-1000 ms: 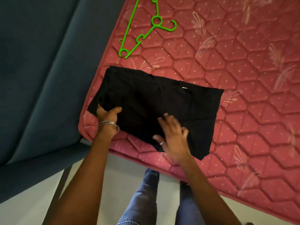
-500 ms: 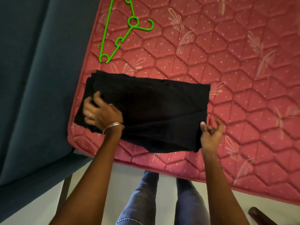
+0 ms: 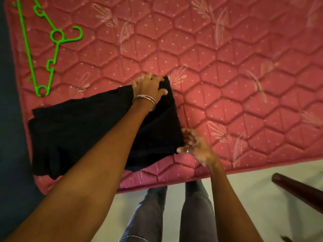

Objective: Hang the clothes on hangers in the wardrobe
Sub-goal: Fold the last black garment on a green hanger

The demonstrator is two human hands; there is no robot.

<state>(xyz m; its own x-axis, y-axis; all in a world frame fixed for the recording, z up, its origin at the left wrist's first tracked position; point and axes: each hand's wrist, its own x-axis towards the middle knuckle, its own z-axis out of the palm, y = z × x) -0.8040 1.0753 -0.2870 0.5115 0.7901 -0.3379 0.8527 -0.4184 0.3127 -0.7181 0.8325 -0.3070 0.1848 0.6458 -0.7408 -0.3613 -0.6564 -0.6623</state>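
Head view: the black garment (image 3: 83, 130) lies at the mattress (image 3: 227, 84) near-left corner. Its far-right corner is gripped by the left hand (image 3: 148, 88), now crossed over; the right hand (image 3: 195, 145) pinches the right edge (refolding apparently). The green hanger (image 3: 52, 55) lies unused far-left.

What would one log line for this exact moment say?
left hand: grips far right corner of black garment | right hand: at near right corner | green hanger: untouched on pink mattress
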